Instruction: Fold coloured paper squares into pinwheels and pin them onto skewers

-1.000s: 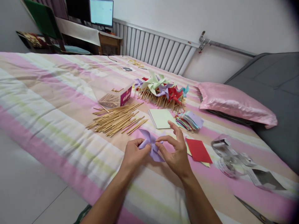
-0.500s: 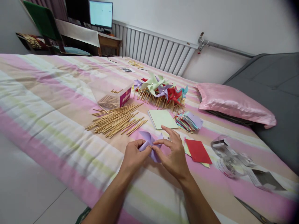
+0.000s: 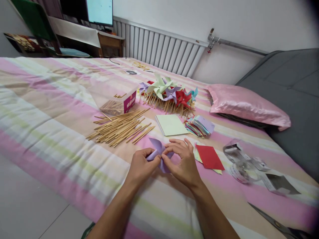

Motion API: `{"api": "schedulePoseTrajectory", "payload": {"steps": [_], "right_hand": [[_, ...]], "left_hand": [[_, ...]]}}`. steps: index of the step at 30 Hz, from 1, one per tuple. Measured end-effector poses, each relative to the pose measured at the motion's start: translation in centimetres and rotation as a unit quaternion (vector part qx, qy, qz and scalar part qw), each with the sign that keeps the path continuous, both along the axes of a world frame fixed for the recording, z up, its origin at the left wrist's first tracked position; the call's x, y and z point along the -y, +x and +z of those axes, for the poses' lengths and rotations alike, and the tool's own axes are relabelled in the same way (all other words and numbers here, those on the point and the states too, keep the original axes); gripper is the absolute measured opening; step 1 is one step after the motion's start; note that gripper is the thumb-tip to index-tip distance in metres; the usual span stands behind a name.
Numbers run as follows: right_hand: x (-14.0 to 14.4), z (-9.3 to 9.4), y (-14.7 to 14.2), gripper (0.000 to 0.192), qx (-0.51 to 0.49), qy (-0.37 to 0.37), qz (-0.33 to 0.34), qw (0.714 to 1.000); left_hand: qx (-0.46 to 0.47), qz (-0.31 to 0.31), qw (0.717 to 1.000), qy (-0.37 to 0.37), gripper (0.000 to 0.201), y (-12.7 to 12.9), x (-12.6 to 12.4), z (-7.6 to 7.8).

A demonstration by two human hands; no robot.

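Note:
A purple paper pinwheel (image 3: 156, 145) is pinched between both hands, just above the striped bedspread (image 3: 82, 156). My left hand (image 3: 142, 165) grips it from the left, thumb and finger closed near the centre. From the other side my right hand (image 3: 183, 161) has its thumb and index finger pressed at the pinwheel's middle, with the other fingers raised and curled. Anything small at the centre is hidden by the fingertips. Beyond the hands lie a pile of thin wooden sticks (image 3: 119, 129) and a pale green paper stack (image 3: 171, 125).
Finished pinwheels on sticks (image 3: 171, 93) lie behind the paper. A clear plastic box (image 3: 117, 103) holds more sticks. To the right are coloured paper pieces (image 3: 199, 126), red paper (image 3: 210, 157), a clear round container (image 3: 240, 172), scissors (image 3: 271, 220) and a pink pillow (image 3: 249, 103).
My right hand's raised fingers have curled down closer to the pinwheel. Both hands keep hold of it. The view has shifted slightly.

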State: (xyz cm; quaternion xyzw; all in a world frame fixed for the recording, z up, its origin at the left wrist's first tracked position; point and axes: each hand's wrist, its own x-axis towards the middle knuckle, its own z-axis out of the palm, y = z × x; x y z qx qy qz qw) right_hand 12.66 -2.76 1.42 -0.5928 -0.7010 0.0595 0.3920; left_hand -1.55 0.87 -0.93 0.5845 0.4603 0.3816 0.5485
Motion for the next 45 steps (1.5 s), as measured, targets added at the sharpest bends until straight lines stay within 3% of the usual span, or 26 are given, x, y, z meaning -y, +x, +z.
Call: {"api": "schedulePoseTrajectory", "payload": {"steps": [18,30,34,37,39,42,45], "right_hand": [[0.3,-0.1,-0.5,0.006,0.037,0.04,-0.027,0.998],[0.4,0.1,-0.9,0.006,0.018,0.029,-0.025,0.999],[0.2,0.6,0.9,0.009,-0.047,0.03,-0.025,0.998],[-0.4,0.2,3.7,0.013,-0.172,0.048,-0.126,0.976],[-0.9,-0.6,5.5,0.015,-0.197,0.0,-0.174,0.965],[-1.6,-2.0,7.0,0.019,-0.116,-0.118,-0.228,0.96],[-2.1,-3.1,7.1,0.019,-0.054,-0.192,-0.239,0.95]], "left_hand": [[-0.013,-0.011,1.0,-0.01,0.021,0.0,0.1,0.4],[-0.017,-0.003,1.0,-0.007,0.022,-0.1,-0.1,0.2],[-0.012,0.019,0.999,-0.026,0.021,-0.3,-0.2,-0.2],[-0.03,0.05,0.998,-0.039,0.021,-0.4,-0.5,-0.4],[-0.037,0.066,0.996,-0.048,0.021,-0.5,-0.6,-0.4],[-0.034,0.077,0.995,-0.056,0.022,-0.5,-0.6,-0.3],[-0.038,0.081,0.995,-0.053,0.023,-0.5,-0.6,-0.3]]}}
